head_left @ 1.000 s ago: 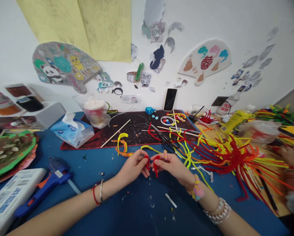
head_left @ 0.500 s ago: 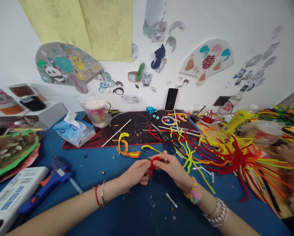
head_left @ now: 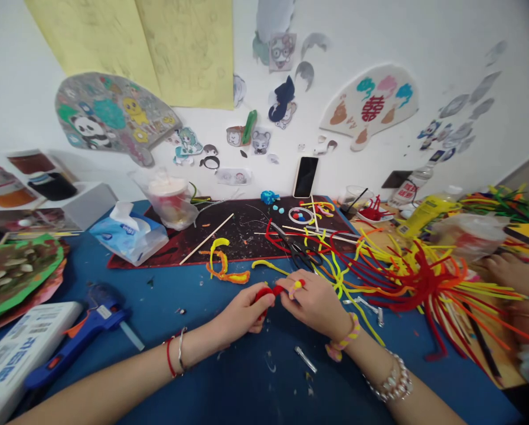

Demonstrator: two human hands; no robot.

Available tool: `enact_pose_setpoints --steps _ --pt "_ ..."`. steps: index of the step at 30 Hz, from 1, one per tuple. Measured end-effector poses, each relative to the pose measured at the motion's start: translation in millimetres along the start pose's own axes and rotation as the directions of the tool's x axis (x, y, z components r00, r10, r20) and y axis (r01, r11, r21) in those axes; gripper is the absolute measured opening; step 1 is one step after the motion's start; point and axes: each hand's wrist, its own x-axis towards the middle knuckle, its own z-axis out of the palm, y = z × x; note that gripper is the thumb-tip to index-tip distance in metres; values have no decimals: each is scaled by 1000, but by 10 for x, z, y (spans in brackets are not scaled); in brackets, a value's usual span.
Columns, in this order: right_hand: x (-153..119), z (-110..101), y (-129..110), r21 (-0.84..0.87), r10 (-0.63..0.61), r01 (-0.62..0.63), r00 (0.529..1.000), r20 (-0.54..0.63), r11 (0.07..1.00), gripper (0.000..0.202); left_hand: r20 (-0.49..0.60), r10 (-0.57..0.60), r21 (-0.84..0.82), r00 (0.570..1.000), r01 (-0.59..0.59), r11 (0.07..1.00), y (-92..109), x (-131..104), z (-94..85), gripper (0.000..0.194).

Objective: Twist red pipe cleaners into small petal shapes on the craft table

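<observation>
A short red pipe cleaner (head_left: 264, 291), bent into a curl, spans the small gap between my hands above the blue table. My left hand (head_left: 243, 311) pinches the curled part between thumb and fingers. My right hand (head_left: 318, 302) grips the other end, its back turned up so that the fingertips are partly hidden. Just beyond lie a yellow pipe cleaner (head_left: 268, 267) and a bent orange and yellow piece (head_left: 224, 273). Black-handled scissors (head_left: 303, 255) rest behind my right hand.
On the right spreads a large pile of red, yellow and orange pipe cleaners (head_left: 424, 277), with another person's hand (head_left: 515, 274) beyond. A blue glue gun (head_left: 82, 330), a tissue pack (head_left: 129, 233) and a white power strip (head_left: 28, 354) sit left. A phone (head_left: 306, 177) leans on the wall.
My right hand has rolled over, back upward, and moved slightly right. The red pipe cleaner, which hung down between the fingers, is now curled at my left hand and stretched across to the right.
</observation>
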Motion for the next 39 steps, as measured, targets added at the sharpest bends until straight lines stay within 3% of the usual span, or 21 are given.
enact_pose_setpoints --steps 5,9,12,19,22,25,27,30,33,36,39 --pt "-30 -6 -77 -198 -84 68 994 -74 978 20 29 46 -36 999 -45 998 -8 -60 74 28" --pt "-28 -10 -149 -206 -45 13 987 -155 979 19 0 105 -44 994 -105 993 30 -104 111 28" --pt "-1 -32 -121 -193 -87 51 979 -184 980 18 -4 99 -43 995 -99 994 52 -127 127 28" --pt "11 -50 -57 -207 -140 107 979 -149 972 15 -6 55 -60 998 -55 997 73 -149 168 31" --pt "-11 1 -153 -150 -42 11 978 -204 989 16 -15 79 -63 997 -80 995 33 -148 171 30" --pt "-14 55 -261 62 152 -142 967 -204 988 18 -69 149 -19 986 -151 988 -35 -153 164 27" --pt "-4 66 -284 226 206 -169 967 -149 959 16 -110 172 29 979 -169 985 -60 -163 156 24" --pt "12 37 -233 486 209 -153 976 -63 860 15 -115 183 138 976 -167 976 -34 -179 134 20" --pt "18 1 -152 743 254 -265 958 132 614 23 -95 257 377 962 -204 903 44 -188 96 15" --pt "17 -2 -111 847 265 -392 913 309 360 30 -29 323 586 946 -246 772 103 -192 64 12" --pt "20 15 -110 880 238 -411 903 357 239 30 25 290 638 957 -239 732 117 -195 61 14"
